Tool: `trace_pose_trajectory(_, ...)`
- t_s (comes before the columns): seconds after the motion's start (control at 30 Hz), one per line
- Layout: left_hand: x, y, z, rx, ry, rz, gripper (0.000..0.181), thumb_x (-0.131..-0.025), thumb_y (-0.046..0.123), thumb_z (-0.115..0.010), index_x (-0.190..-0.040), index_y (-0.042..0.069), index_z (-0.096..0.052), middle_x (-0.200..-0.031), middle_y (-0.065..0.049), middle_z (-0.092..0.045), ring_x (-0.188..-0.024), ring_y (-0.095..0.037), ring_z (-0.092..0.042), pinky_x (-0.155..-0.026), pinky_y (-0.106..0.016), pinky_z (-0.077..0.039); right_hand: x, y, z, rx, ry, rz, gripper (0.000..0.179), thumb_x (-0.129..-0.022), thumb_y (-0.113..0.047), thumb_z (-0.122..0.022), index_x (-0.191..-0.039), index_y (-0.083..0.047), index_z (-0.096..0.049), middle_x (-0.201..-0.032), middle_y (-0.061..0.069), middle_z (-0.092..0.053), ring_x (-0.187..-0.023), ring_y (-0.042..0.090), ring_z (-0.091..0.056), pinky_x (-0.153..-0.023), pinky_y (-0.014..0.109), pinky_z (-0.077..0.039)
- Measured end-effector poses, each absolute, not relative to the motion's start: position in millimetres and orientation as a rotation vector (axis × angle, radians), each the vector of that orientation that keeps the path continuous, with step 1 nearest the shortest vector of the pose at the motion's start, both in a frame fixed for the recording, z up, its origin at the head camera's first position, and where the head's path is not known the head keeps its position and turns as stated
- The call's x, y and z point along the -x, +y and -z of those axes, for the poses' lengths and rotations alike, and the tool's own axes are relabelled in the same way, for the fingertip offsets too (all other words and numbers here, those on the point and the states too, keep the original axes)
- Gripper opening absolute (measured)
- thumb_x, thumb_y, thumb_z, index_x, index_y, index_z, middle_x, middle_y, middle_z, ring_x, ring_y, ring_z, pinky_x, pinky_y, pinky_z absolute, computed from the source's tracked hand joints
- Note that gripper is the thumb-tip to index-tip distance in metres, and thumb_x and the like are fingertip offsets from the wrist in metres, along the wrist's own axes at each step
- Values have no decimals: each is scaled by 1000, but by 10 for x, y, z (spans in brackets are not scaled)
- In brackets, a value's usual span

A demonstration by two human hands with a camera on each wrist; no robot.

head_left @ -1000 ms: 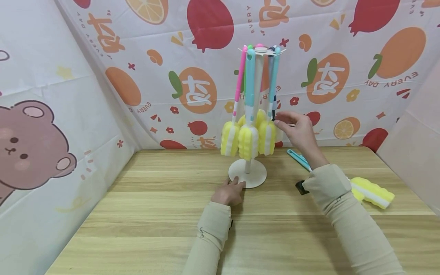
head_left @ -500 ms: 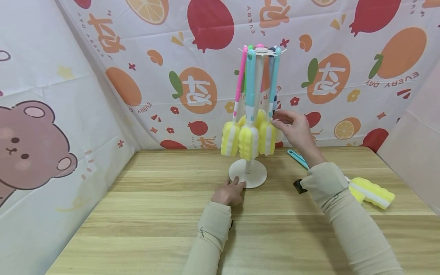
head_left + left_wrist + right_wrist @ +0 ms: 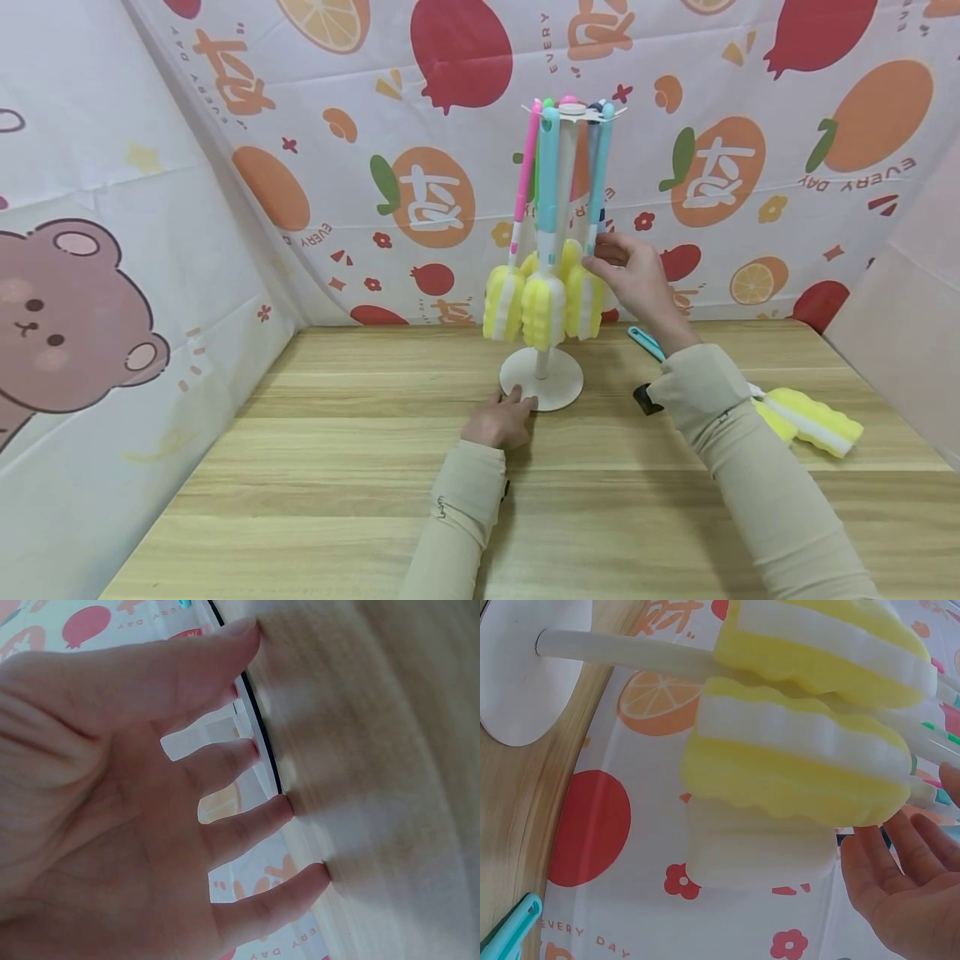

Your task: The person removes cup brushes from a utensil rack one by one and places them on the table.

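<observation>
A white stand holds several hanging sponge brushes, with a round base [image 3: 561, 392] on the table. My left hand [image 3: 497, 421] rests its fingertips at the base's near-left edge, fingers spread and fairly straight in the left wrist view. My right hand [image 3: 633, 265] is at the neck of a teal-handled brush, whose yellow sponge head [image 3: 583, 304] hangs at the stand's right. In the right wrist view, thumb and fingers are apart and loosely bent about that neck. Some fingertips are hidden beside the yellow sponge. Behind it hangs a brush with a white sponge head [image 3: 757, 851] and dark neck.
More sponge brushes [image 3: 813, 419] with yellow heads lie on the table at the right, partly hidden by my right sleeve. A teal handle [image 3: 645, 342] points out beyond the forearm. Fruit-printed cloth [image 3: 337, 192] stands along the table's back edge.
My right hand has shifted slightly left, bringing the thumb across the front of the teal brush's neck. The left hand stays at the base. The hanging brushes barely move.
</observation>
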State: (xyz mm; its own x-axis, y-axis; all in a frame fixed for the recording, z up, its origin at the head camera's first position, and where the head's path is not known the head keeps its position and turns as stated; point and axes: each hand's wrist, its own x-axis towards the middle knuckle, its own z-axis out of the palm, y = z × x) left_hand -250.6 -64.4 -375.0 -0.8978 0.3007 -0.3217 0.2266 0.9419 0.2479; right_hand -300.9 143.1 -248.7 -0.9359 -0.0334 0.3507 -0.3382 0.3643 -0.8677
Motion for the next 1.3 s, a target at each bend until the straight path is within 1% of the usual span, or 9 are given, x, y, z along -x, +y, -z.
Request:
trace_pose_trajectory(0.2,2512,-641,3750,-391,2741,-282,58,-97,7,-58,-152,21,-48,-164,-8,-31,-150,-37,-24,-113,-61,-31,3010,1404,2476,-358,-2357,-1582,45,-101,-12,-63,-142,5,-53,-134,23,-62,-126,35,-57,-106,45,-46)
trace_pose_trajectory(0.43,2507,-638,3761,-381,2730,-299,59,-97,7,-57,-153,21,-46,-165,-7,-29,-151,-37,-22,-114,-61,-29,3029,1384,2476,-390,-2351,-1560,44,-102,-11,-62,-142,5,-53,-133,23,-63,-125,35,-57,-105,47,-46)
trace_pose_trajectory(0.6,2505,-634,3759,-375,2724,-297,58,-98,7,-57,-153,22,-46,-165,-7,-28,-151,-36,-21,-114,-61,-28,3030,1376,2475,-384,-2352,-1563,45,-102,-11,-62,-143,4,-52,-133,22,-63,-122,34,-58,-105,47,-47)
trace_pose_trajectory(0.87,2508,-632,3745,-374,2725,-293,58,-98,8,-57,-153,21,-47,-165,-7,-29,-151,-36,-22,-114,-60,-29,3026,1375,2477,-382,-2345,-1544,42,-102,-13,-61,-140,5,-56,-124,23,-66,-109,32,-60,-101,46,-50)
trace_pose_trajectory(1.07,2505,-635,3741,-378,2727,-290,58,-98,8,-57,-153,21,-47,-165,-7,-29,-151,-37,-22,-114,-60,-30,3033,1399,2485,-372,-2328,-1537,38,-102,-12,-62,-135,6,-60,-122,23,-66,-106,31,-60,-99,44,-52)
trace_pose_trajectory(1.3,2509,-642,3757,-390,2732,-287,58,-97,7,-57,-152,21,-48,-164,-8,-31,-150,-38,-23,-113,-60,-31,3000,1427,2459,-315,-2368,-1478,37,-101,-15,-63,-132,6,-62,-113,23,-67,-104,30,-61,-97,43,-52)
